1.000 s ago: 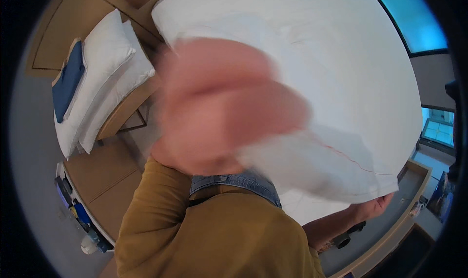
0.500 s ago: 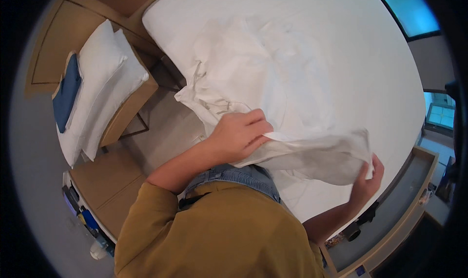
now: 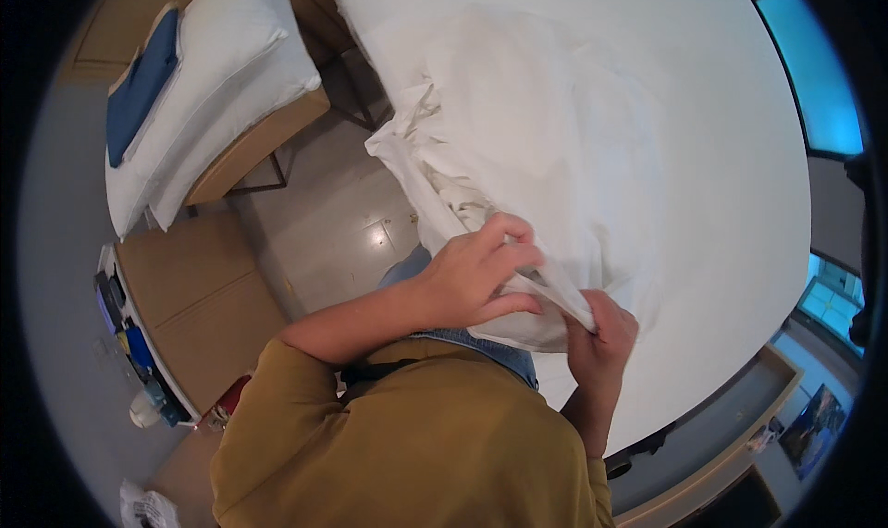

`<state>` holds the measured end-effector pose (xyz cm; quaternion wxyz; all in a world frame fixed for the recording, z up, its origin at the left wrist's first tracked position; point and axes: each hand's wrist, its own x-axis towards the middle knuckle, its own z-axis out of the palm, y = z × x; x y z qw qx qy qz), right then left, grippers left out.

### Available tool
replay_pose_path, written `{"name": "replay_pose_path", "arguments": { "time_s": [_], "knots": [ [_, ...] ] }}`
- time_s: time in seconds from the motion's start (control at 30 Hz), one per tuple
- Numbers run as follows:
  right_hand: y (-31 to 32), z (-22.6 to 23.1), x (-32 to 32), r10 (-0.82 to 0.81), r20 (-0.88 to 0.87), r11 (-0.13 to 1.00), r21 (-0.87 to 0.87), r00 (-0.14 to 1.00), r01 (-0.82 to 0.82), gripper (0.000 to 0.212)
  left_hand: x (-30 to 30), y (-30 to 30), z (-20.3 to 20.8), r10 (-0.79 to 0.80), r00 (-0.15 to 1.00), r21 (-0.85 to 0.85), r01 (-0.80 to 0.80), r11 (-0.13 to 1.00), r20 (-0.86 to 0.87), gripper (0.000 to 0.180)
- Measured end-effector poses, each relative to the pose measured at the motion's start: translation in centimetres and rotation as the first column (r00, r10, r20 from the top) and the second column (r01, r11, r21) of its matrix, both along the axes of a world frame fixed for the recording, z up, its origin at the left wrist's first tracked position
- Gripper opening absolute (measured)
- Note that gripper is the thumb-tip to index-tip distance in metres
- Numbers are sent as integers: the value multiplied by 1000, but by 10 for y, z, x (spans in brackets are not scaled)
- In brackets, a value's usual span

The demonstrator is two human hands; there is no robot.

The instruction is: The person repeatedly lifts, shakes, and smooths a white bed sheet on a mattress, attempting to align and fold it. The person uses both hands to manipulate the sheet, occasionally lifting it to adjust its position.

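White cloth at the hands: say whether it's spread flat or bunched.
Partly bunched: the white cloth lies over the bed, but its near edge is gathered in folds at the right hand.

Two white pillows (image 3: 205,98) are lying upper left — two bare hands (image 3: 474,271) are touching one white bedding cover (image 3: 546,172) at centre.

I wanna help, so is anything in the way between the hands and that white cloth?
Nothing visible is in the way. The right hand already grips the white cloth near its edge. The left hand is right at that edge too, thumb and fingers apart, with no other thing between.
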<state>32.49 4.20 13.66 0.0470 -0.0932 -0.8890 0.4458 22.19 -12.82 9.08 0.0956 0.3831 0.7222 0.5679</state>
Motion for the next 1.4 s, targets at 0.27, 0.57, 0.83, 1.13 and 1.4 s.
{"name": "replay_pose_path", "arguments": {
  "time_s": [0.27,0.57,0.83,1.13,1.4],
  "knots": [
    [-1,23,16,-415,-255,908,-48,873,417,19,-24,-69,-68,-52,993,-119,40,992,-102,38],
    [19,20,27,-525,-268,842,-29,807,538,43,-73,-109,-106,367,880,-139,-421,896,-300,28],
    [39,28,43,-643,-410,755,-193,647,627,43,-80,-110,6,183,803,-139,-312,940,-567,22],
    [1,19,14,-463,-319,886,-130,827,446,29,-71,-76,-40,-203,956,-350,269,897,213,44],
    [-4,25,6,-439,-286,898,-97,852,430,28,-59,-20,3,-555,769,106,552,827,319,35]
  ]
}}
